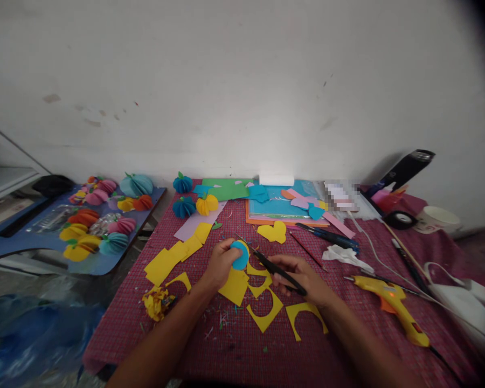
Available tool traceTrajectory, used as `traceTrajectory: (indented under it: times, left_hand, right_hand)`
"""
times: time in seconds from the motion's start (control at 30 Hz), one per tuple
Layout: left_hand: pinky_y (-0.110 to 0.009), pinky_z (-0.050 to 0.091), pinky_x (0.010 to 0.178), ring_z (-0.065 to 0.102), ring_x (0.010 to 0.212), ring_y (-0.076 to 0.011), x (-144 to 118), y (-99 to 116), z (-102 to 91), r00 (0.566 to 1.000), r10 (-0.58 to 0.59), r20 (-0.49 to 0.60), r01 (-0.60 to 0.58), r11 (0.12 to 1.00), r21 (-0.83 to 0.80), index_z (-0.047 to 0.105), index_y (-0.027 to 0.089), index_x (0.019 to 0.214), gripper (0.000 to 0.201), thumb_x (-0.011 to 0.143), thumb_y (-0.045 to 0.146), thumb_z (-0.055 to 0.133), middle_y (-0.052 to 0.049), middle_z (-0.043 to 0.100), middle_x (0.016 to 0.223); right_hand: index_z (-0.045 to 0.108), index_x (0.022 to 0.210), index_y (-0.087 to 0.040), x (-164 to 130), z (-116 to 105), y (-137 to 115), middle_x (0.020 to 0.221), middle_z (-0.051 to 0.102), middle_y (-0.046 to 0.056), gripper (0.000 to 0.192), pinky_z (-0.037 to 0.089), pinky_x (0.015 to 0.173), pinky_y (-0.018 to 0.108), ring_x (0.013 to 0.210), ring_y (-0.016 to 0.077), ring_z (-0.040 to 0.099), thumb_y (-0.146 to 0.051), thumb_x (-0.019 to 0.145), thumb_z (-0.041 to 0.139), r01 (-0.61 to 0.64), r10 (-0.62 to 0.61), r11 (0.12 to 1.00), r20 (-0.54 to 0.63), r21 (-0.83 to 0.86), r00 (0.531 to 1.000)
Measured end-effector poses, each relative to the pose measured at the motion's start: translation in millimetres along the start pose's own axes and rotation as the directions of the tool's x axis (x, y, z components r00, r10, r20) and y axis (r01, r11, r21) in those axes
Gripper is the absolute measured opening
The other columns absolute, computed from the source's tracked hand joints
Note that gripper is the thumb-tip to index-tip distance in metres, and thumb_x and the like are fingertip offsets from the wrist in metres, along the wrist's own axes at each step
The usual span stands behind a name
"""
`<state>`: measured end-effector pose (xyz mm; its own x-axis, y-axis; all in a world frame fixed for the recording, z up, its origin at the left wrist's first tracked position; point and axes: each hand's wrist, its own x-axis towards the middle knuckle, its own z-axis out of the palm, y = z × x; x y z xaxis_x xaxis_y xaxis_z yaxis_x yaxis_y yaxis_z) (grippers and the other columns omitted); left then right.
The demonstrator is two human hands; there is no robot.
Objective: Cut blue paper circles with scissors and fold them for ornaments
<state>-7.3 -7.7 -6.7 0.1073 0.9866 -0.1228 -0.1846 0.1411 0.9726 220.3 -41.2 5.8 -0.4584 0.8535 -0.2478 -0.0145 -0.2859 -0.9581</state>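
Between the thumb and fingers of my left hand [221, 264] is a blue paper circle [240, 255], with a yellow paper edge showing along its right side. My right hand [293, 275] is wrapped round the handles of black scissors [277, 269]. The blades point up and left, close to the yellow edge; whether they touch it I cannot make out. Below the hands lie a yellow paper piece [234, 288] and several yellow offcuts [265, 315] with round cut-outs. Rounded yellow cutouts [272, 232] rest just beyond the scissors.
A yellow glue gun [392, 302] lies at right, near a white cable and a paper cup [438, 218]. Yellow paper strips [165, 261] spread at left. Blue paper pumpkins [184, 206] and coloured sheets [230, 188] are at the back. More paper pumpkins [82, 247] sit on a blue side table.
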Motion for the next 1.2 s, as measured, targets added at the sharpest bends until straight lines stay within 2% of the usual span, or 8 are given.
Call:
traceTrajectory:
  times: [0.4,0.5,0.57,0.67,0.87,1.0,1.07,1.2]
  left_hand:
    - [-0.021,0.033,0.048,0.039,0.052,-0.0086,-0.1,2.1,-1.9,1.000,0.022,0.010,-0.022,1.000,-0.002,0.051,0.017,0.063,0.014,0.069,0.025,0.061,0.004,0.043,0.058]
    - [-0.021,0.033,0.049,0.039,0.052,-0.0087,-0.6,4.5,-2.1,0.999,0.040,0.019,-0.040,0.999,0.006,0.050,0.017,0.064,0.014,0.071,0.025,0.060,0.005,0.043,0.058]
    - [-0.022,0.033,0.050,0.040,0.052,-0.0091,-1.1,5.6,-2.4,0.998,0.055,0.035,-0.055,0.998,0.009,0.050,0.017,0.064,0.014,0.072,0.024,0.060,0.005,0.044,0.058]
    - [-0.023,0.035,0.052,0.043,0.054,-0.0102,-2.0,6.8,-3.1,0.995,0.082,0.051,-0.083,0.996,0.020,0.052,0.017,0.064,0.012,0.072,0.023,0.059,0.004,0.047,0.059]
    - [-0.023,0.033,0.052,0.040,0.054,-0.0096,-1.9,8.3,-2.3,0.992,0.117,0.040,-0.117,0.993,-0.020,0.056,0.017,0.064,0.007,0.069,0.019,0.060,0.004,0.048,0.060]
    - [-0.024,0.037,0.056,0.046,0.060,-0.0117,-1.0,8.8,-1.1,0.987,0.151,0.056,-0.150,0.988,-0.036,0.062,0.016,0.067,0.004,0.068,0.017,0.059,0.000,0.056,0.067]
    - [-0.024,0.037,0.056,0.047,0.060,-0.0118,-0.7,8.5,-1.2,0.986,0.157,0.062,-0.155,0.987,-0.030,0.062,0.016,0.066,0.005,0.068,0.016,0.058,0.000,0.056,0.067]
    - [-0.025,0.037,0.057,0.049,0.062,-0.0129,0.4,4.9,-3.4,0.984,0.154,0.089,-0.152,0.988,-0.027,0.065,0.016,0.072,0.008,0.070,0.016,0.057,-0.001,0.057,0.069]
  right_hand:
    - [0.066,0.111,-0.017,0.4,-3.7,0.5,0.076,0.066,0.001,0.038,0.043,0.049,0.021,0.055,0.0113,0.057,-0.035,0.079,0.072,0.095,-0.095,0.995,0.018,0.007,0.995]
    - [0.067,0.112,-0.019,-1.5,2.4,-4.6,0.091,0.072,0.005,0.035,0.052,0.066,0.027,0.077,0.0192,0.067,-0.034,0.081,0.072,0.168,-0.166,0.985,0.042,-0.043,0.985]
    - [0.066,0.116,-0.020,-2.9,7.1,-7.3,0.104,0.072,0.008,0.036,0.053,0.082,0.035,0.096,0.0250,0.067,-0.034,0.084,0.069,0.227,-0.223,0.970,0.045,-0.091,0.974]
    - [0.062,0.122,-0.019,-4.4,9.6,-7.9,0.112,0.070,0.010,0.037,0.052,0.090,0.040,0.104,0.0272,0.066,-0.033,0.087,0.065,0.312,-0.316,0.922,0.018,-0.229,0.949]
    - [0.060,0.126,-0.021,-6.3,4.6,-5.3,0.116,0.069,0.009,0.040,0.052,0.089,0.037,0.101,0.0247,0.066,-0.021,0.087,0.061,0.394,-0.440,0.745,0.048,-0.539,0.897]
    - [0.059,0.126,-0.022,-7.6,5.0,-6.0,0.114,0.069,0.009,0.042,0.053,0.087,0.035,0.098,0.0237,0.067,-0.019,0.085,0.060,0.399,-0.461,0.674,0.068,-0.622,0.885]
    - [0.059,0.126,-0.022,-7.9,5.5,-6.7,0.114,0.070,0.009,0.043,0.052,0.087,0.036,0.097,0.0237,0.067,-0.018,0.083,0.061,0.402,-0.473,0.646,0.073,-0.649,0.878]
    - [0.060,0.124,-0.022,-8.5,5.7,-8.2,0.112,0.071,0.007,0.042,0.053,0.085,0.034,0.095,0.0228,0.067,-0.018,0.082,0.061,0.399,-0.472,0.640,0.074,-0.657,0.879]
